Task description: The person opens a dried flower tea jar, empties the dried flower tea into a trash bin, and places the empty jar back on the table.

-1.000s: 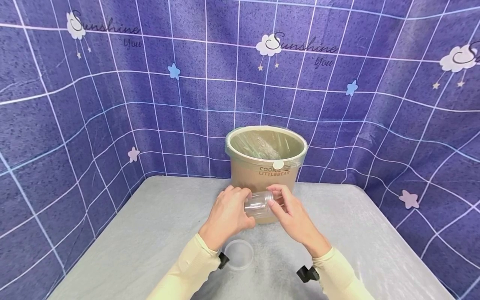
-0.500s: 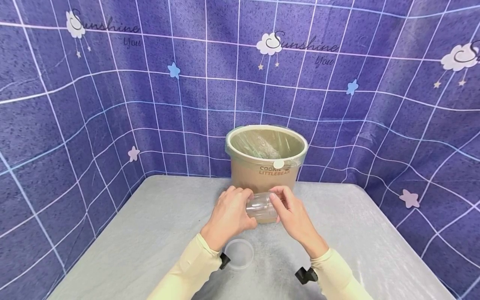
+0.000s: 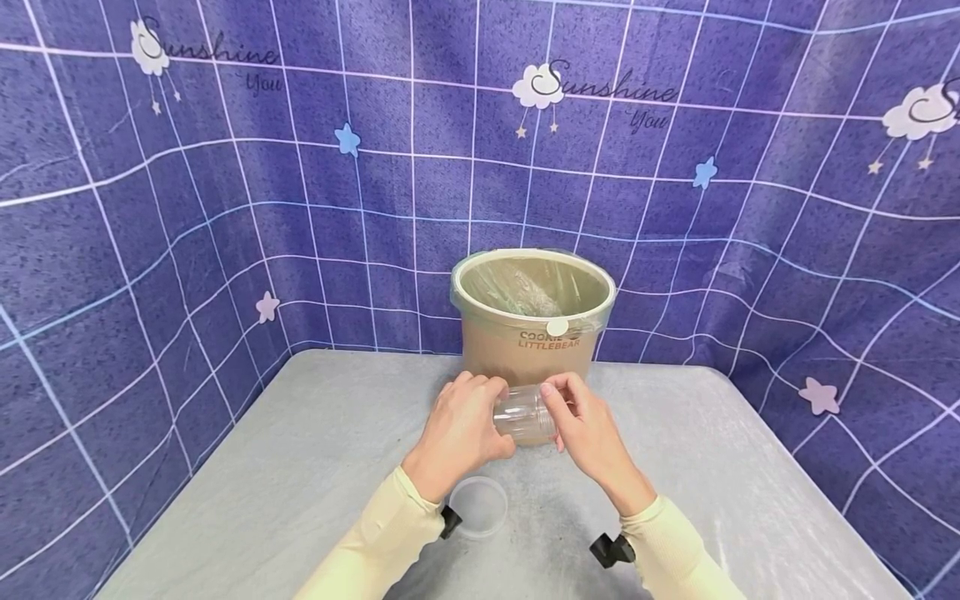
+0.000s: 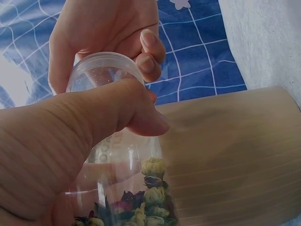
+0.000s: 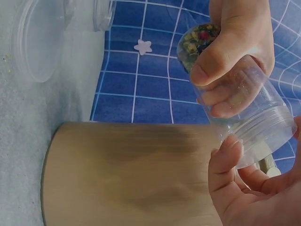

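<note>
A clear plastic jar (image 3: 519, 414) with a threaded mouth lies nearly sideways in front of the bin, held off the table. Dried flower buds (image 4: 153, 202) in yellow, green and dark red fill its closed end in the left wrist view. My left hand (image 3: 459, 427) grips the jar's body, thumb across it. At the mouth, my right hand (image 3: 587, 429) holds the rim between thumb and curled fingers; in the right wrist view the fingertips (image 5: 230, 150) touch the threads. No lid shows on the mouth. A round translucent lid (image 3: 478, 508) lies flat on the table near my left wrist.
Behind the hands stands a beige bin (image 3: 528, 350) lined with a clear bag. The right wrist view shows part of another clear container (image 5: 102, 14) on the grey table (image 3: 330, 467). A purple grid-patterned cloth (image 3: 405, 183) surrounds the table.
My right hand has shifted slightly right, its thumb and fingers moving along the jar's mouth. The left hand and jar have moved very slightly right. Lid and bin stay put.
</note>
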The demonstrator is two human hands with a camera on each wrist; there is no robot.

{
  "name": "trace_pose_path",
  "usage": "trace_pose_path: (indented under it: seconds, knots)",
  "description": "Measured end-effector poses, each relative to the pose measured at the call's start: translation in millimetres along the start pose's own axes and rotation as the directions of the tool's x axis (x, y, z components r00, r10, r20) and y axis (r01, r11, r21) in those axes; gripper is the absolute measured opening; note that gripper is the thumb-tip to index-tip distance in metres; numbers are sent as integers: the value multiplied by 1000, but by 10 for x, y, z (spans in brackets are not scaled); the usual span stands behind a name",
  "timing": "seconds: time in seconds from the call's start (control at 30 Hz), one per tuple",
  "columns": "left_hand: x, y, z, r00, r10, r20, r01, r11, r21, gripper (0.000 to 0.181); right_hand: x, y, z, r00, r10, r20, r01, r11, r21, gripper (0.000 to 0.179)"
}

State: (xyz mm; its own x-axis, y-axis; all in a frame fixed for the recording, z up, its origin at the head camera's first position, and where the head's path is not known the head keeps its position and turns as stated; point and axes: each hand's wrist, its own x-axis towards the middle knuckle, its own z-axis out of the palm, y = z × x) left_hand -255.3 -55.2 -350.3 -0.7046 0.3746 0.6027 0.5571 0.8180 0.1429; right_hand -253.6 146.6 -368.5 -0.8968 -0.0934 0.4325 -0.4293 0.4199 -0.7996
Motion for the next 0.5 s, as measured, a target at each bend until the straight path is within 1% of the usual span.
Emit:
trace_pose_path:
  seconds: [0.27,0.5]
  knots:
    - [4,-9,9,1000,5,-2,-5,1000,-6,46,-4,-10,-5,1000,12,6,-12,1000,17,26]
    - [-2,-19,6,1000,6,-7,-6,1000,0,46,4,-5,5,1000,0,8,-1,1000,9,26]
